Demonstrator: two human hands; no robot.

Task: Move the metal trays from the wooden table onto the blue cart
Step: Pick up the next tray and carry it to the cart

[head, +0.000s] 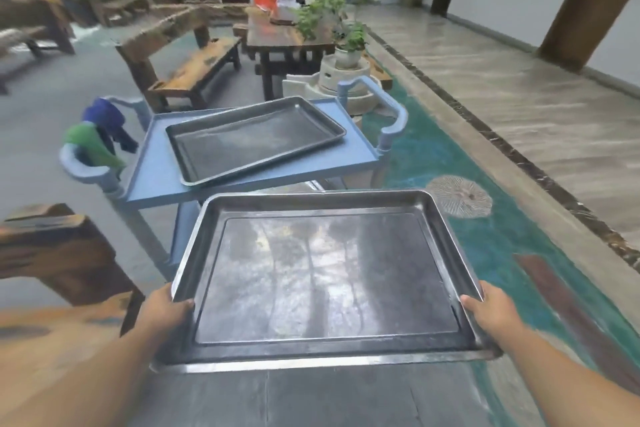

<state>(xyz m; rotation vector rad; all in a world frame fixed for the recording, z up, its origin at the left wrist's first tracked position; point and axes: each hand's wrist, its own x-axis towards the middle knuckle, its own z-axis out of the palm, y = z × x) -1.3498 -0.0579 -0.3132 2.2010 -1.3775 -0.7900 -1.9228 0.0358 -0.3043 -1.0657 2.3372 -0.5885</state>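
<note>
I hold a large empty metal tray (325, 274) level in front of me, above the floor. My left hand (166, 308) grips its left rim near the close corner, thumb over the edge. On the opposite rim my right hand (491, 308) grips the same way. Just beyond the held tray stands the blue cart (156, 180). A second metal tray (252, 139) lies flat and slightly askew on the cart's top shelf. The far edge of my tray is close to the cart's near edge, lower in the picture.
Blue and green cloths (100, 135) hang on the cart's left handle. A wooden bench (62, 253) stands at my left, another bench (194, 69) and a wooden table (287, 35) with potted plants (346, 42) behind the cart. Teal painted floor runs along the right.
</note>
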